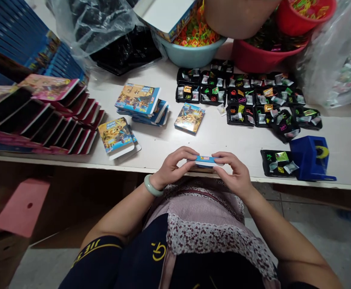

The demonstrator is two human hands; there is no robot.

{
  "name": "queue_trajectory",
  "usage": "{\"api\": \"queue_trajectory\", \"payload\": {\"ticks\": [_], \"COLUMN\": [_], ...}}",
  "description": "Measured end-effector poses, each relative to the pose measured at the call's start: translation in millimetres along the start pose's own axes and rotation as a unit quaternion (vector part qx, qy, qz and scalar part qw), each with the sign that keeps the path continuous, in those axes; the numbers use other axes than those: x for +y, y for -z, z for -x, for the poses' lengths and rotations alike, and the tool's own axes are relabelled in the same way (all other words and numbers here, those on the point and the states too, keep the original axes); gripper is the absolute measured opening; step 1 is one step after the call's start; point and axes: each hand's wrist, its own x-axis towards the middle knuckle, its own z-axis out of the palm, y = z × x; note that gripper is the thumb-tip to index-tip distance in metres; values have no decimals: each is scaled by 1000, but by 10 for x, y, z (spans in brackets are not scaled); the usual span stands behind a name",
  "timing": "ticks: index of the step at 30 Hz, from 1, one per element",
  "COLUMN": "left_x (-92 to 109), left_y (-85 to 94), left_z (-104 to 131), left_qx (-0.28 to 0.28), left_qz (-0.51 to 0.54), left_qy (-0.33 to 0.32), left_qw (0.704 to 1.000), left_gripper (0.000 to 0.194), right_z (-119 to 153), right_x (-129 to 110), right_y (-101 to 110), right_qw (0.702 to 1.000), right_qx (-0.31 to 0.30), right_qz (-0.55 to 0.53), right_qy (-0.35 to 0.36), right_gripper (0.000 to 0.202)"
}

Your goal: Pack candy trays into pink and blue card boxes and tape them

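Between my two hands, at the table's front edge, is a small blue printed cardboard box [205, 159] with a white flap showing. My left hand [178, 162] pinches its left end between thumb and fingers; a pale green bangle circles that wrist. On the box's right end my right hand [232, 170] has its fingers and thumb closed. Just beyond lies another printed box [190, 118], flat on the table. To the left are a box with a white flap sticking out [117, 137] and a stack of blue boxes [141, 100].
Rows of black trays [241, 96] with small packets lie at the back right. A blue tape dispenser [309, 156] stands right, beside one black tray [279, 162]. Pink-edged boxes [55, 116] pile up left. Behind are a light blue basin [190, 52] and a red basin [262, 56].
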Motion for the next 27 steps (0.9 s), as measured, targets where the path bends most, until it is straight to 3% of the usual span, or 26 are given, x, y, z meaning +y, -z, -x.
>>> {"api": "queue_trajectory", "payload": {"ticks": [3, 6, 10, 16, 19, 23, 27], "left_x": [23, 30, 16, -15, -37, -64, -77], "left_y": [-40, -59, 6, 233, 236, 170, 109], "left_z": [-41, -78, -86, -3, 57, 116, 127], "left_qx": [15, 23, 12, -110, -91, -52, -53], "left_qz": [15, 13, -1, -95, -168, -226, -161], "left_qy": [22, 29, 10, -106, -130, -161, -103], "left_qw": [1000, 999, 1000, 984, 973, 959, 980], "left_gripper": [7, 3, 5, 35, 40, 39, 34], "right_z": [-28, -54, -43, 18, 40, 72, 52], "right_x": [-50, -86, -79, 40, 110, 173, 196], "right_y": [-51, -72, -29, 126, 150, 94, 3], "right_qw": [997, 997, 1000, 988, 979, 975, 979], "right_qx": [12, 16, 6, -82, -94, -64, -40], "right_qz": [-45, -25, 29, 82, 105, 132, 126], "right_qy": [-58, -65, -8, 104, 147, 169, 155], "right_gripper": [5, 7, 12, 26, 38, 42, 36]}}
